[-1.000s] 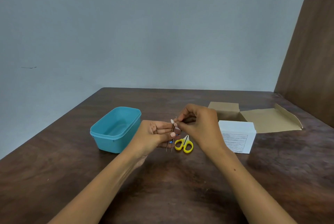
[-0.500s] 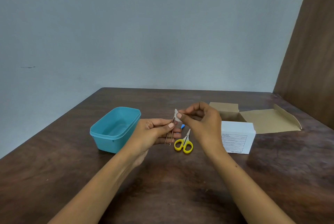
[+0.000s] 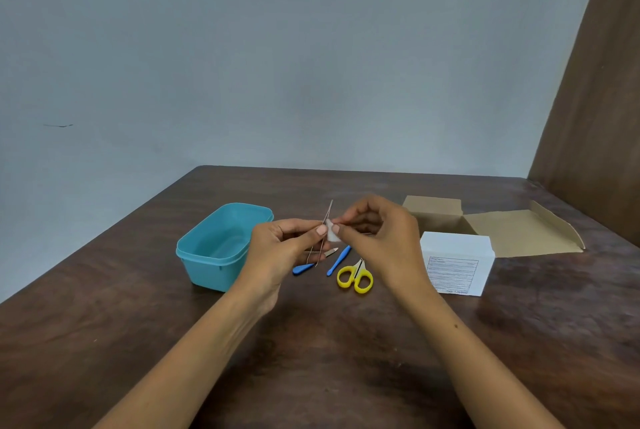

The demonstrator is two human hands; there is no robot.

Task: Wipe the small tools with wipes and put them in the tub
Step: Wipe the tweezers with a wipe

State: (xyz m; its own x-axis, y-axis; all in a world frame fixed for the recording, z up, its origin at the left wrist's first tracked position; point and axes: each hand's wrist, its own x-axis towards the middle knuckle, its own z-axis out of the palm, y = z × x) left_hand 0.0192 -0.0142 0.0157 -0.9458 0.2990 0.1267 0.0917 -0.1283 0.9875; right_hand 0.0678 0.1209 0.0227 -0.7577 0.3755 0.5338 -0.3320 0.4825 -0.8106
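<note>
Above the middle of the counter (image 3: 104, 342), between both hands: thin metal tweezers (image 3: 321, 238), tilted with the closed tip up and away, the two legs pointing down toward the wood. Pinched partway along by thumb and fingers of the left hand (image 3: 282, 248). Pressed against the tweezers just beside that grip: a small white wipe (image 3: 333, 233), folded and squeezed between thumb and forefinger of the right hand (image 3: 377, 238), other fingers curled in.

Directly below, lying flat on the counter: a blue-handled tool with a metal tip (image 3: 313, 260), partly hidden by the left hand; a slim blue-handled tool (image 3: 338, 260) just to its right; then small scissors with yellow handles (image 3: 356, 278), loops toward the wearer, blades mostly covered by the right hand.

Left of the hands: a turquoise plastic tub (image 3: 214, 257), open-topped, nothing visible inside, standing upright and close to the left wrist.

Right of the hands: a white box (image 3: 456, 262) with a printed label on its near face, too small to read. Behind it, touching or nearly so: an opened brown cardboard carton (image 3: 502, 229), flaps spread flat.
</note>
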